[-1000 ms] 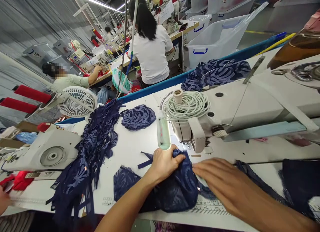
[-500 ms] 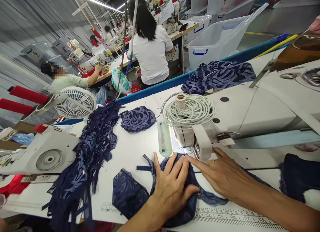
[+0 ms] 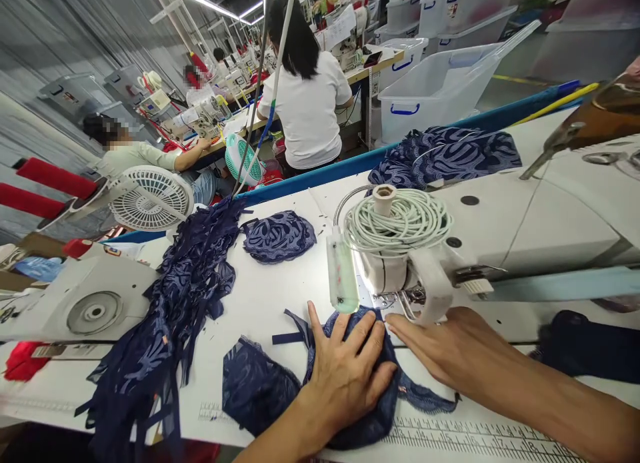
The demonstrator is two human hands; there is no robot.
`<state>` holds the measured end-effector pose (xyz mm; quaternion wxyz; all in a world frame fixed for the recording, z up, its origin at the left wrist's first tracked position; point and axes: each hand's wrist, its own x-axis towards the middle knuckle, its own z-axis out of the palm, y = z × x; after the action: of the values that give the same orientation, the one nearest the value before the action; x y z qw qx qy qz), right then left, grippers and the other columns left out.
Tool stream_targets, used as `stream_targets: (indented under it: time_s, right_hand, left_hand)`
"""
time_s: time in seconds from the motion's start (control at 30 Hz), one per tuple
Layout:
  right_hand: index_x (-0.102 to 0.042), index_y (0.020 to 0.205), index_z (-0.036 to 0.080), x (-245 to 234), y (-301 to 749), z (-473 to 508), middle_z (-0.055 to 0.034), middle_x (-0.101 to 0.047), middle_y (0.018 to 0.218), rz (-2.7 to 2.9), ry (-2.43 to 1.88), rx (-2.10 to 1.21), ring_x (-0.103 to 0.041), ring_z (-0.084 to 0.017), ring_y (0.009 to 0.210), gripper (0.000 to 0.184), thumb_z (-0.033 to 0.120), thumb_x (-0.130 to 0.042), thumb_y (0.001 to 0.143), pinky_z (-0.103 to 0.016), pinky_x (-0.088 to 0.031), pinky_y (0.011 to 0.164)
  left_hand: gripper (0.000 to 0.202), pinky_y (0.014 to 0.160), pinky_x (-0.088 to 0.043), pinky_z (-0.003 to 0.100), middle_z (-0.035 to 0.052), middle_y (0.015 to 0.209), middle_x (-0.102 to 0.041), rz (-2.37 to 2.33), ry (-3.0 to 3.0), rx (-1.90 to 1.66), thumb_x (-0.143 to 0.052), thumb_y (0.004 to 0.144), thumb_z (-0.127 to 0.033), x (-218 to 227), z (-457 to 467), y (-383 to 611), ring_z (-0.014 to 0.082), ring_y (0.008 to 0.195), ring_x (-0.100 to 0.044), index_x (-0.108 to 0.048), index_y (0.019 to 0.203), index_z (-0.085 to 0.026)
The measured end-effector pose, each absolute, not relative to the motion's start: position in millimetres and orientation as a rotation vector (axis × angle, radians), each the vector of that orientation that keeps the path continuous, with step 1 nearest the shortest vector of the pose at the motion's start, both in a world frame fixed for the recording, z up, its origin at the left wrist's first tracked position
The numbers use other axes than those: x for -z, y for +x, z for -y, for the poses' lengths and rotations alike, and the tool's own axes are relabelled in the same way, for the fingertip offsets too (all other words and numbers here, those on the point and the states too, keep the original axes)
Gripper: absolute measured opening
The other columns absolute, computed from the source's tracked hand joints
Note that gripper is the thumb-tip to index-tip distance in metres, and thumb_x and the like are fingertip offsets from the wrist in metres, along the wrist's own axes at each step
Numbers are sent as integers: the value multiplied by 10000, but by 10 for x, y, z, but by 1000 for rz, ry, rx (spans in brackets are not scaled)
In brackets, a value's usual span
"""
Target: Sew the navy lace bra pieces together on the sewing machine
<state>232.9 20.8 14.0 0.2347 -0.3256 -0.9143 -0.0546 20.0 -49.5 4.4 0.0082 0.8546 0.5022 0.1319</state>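
My left hand (image 3: 350, 366) lies flat with fingers spread on a navy lace bra piece (image 3: 367, 426), pressing it to the sewing table. The piece's upper edge reaches the presser foot of the white sewing machine (image 3: 560, 210). My right hand (image 3: 445, 346) is stretched out just right of the needle area, index fingertip beside the fabric's edge. Its thumb side is partly hidden behind the machine head. A second navy cup (image 3: 257, 386) and a dark strap end lie left of my left hand. A scalloped lace strip (image 3: 427, 395) extends under my right wrist.
A long heap of navy lace pieces (image 3: 170, 316) runs down the left, with a lace cup (image 3: 280, 236) beside it. More lace (image 3: 445, 153) lies behind the machine. A small fan (image 3: 150, 198) and another machine (image 3: 95, 303) stand left. Co-workers sit beyond the table's blue edge.
My right hand has drawn slightly away from my left, opening a gap between their fingertips. The left hand stays on the fabric. The view has shifted a little.
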Motion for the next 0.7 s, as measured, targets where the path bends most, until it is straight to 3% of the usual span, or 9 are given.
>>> stream_targets:
  time_s: [0.1,0.17,0.27,0.5,0.7]
  right_hand:
    - [-649,1042,205,-116,2498,-123,2,-621,673,2514,-820,200,-530,-166,565,337,9,-412,903,-329,-297,577]
    - [-651,988,203,-59,2539,-111,-10,-653,739,2449,-842,200,-541,-160,609,329,9,-391,936,-330,-316,606]
    - [-639,883,205,1,2523,-126,-4,-608,681,2406,-849,181,-520,-155,598,308,6,-410,935,-338,-316,591]
    - [-564,726,214,-42,2524,-150,2,-511,607,2383,-846,127,-485,-153,583,329,17,-418,946,-345,-307,566]
    - [-608,748,198,75,2570,-141,-11,-582,690,2425,-865,68,-486,-151,609,322,12,-438,948,-336,-319,594]
  left_hand:
    - [449,1157,-72,800,95,1441,-618,-1580,2646,-409,-446,1044,-451,-77,417,225,347,1341,-509,-551,1426,-240]
    - [422,1132,-170,807,94,1402,-645,-1593,2632,-415,-460,1040,-432,-99,360,247,353,1321,-522,-572,1398,-238]
    - [397,1097,-269,793,95,1341,-678,-1610,2632,-400,-496,1024,-417,-114,290,271,363,1294,-533,-597,1364,-238]
    - [401,1061,-370,749,107,1329,-681,-1596,2666,-422,-520,1015,-376,-142,205,297,334,1154,-596,-588,1365,-194]
    - [391,1046,-382,751,124,1293,-692,-1603,2714,-458,-551,999,-341,-167,182,318,330,1098,-617,-597,1349,-171]
